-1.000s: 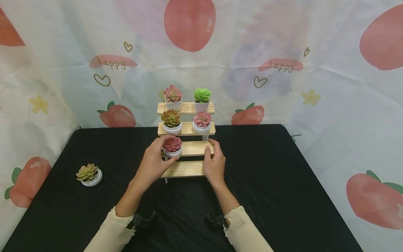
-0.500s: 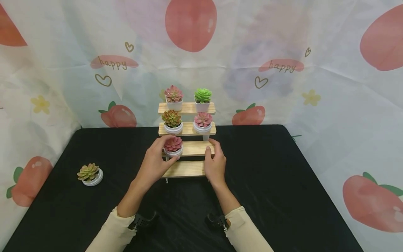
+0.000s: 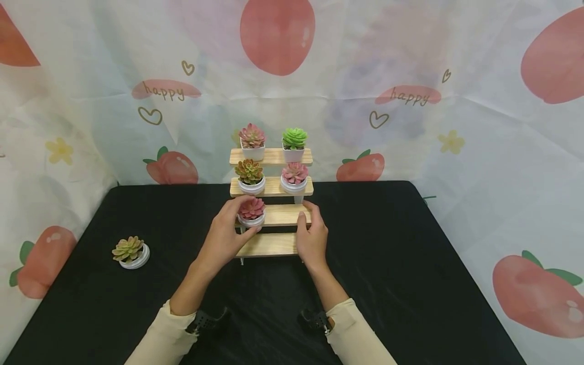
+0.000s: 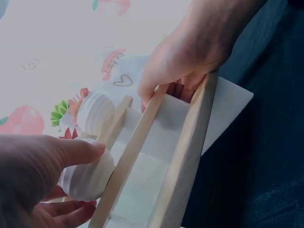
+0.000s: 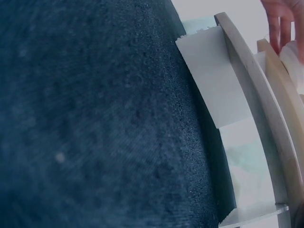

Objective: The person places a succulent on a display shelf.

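At the left end of a tiered wooden plant stand (image 3: 283, 215), on the second board from the bottom, sits a dark pink potted succulent (image 3: 252, 209). My left hand (image 3: 222, 232) pinches its round white pot (image 4: 88, 178) between thumb and fingers. My right hand (image 3: 313, 237) holds the right end of the stand at its lower boards, fingers curled over the edge in the left wrist view. Part of the left hand (image 5: 285, 19) also shows in the right wrist view, where the right hand is hardly visible.
Higher boards bear a pale pink succulent (image 3: 252, 137), a bright green one (image 3: 294, 138), a brownish one (image 3: 249, 172) and another pink one (image 3: 294, 174). A yellow-green potted succulent (image 3: 130, 252) lies tilted on the black tabletop (image 3: 388, 263). A printed curtain (image 3: 347, 61) hangs behind.
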Motion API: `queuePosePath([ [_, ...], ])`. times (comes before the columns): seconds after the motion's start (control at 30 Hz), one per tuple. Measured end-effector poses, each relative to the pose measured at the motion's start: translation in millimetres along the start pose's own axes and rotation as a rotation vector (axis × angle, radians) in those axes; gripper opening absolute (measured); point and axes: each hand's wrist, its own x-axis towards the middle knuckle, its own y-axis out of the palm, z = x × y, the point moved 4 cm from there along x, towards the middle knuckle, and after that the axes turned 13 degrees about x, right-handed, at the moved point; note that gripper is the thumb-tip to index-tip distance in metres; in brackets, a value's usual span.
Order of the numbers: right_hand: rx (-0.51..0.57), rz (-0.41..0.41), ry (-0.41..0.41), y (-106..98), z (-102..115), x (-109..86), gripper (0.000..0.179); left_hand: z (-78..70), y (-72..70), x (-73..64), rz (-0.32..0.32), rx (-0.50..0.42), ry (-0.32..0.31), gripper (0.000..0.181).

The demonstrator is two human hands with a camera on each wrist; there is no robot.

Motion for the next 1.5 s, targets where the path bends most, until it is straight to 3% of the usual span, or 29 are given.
queuePosePath([
  [0.3,0.007,0.0,0.008,-0.3,-2.2,-0.6,0.031,0.0,-11.1,-7.1,0.002,-0.041,0.014,0.075],
  [0.57,0.001,-0.006,0.012,0.0,-4.2,-0.7,0.031,10.4,-21.0,-15.8,0.001,-0.008,-0.006,0.078],
  [1.07,0.003,0.003,0.001,1.8,1.0,-1.6,0.031,53.7,-31.0,-37.8,0.069,0.112,-0.088,0.069],
  [1.4,-0.007,-0.008,-0.002,0.9,1.5,-1.6,0.031,83.7,-44.5,-59.5,0.096,0.179,-0.133,0.054],
  [1.5,-0.006,-0.011,-0.007,0.6,1.7,-1.1,0.031,91.5,-53.8,-65.0,0.071,0.214,-0.146,0.052],
])
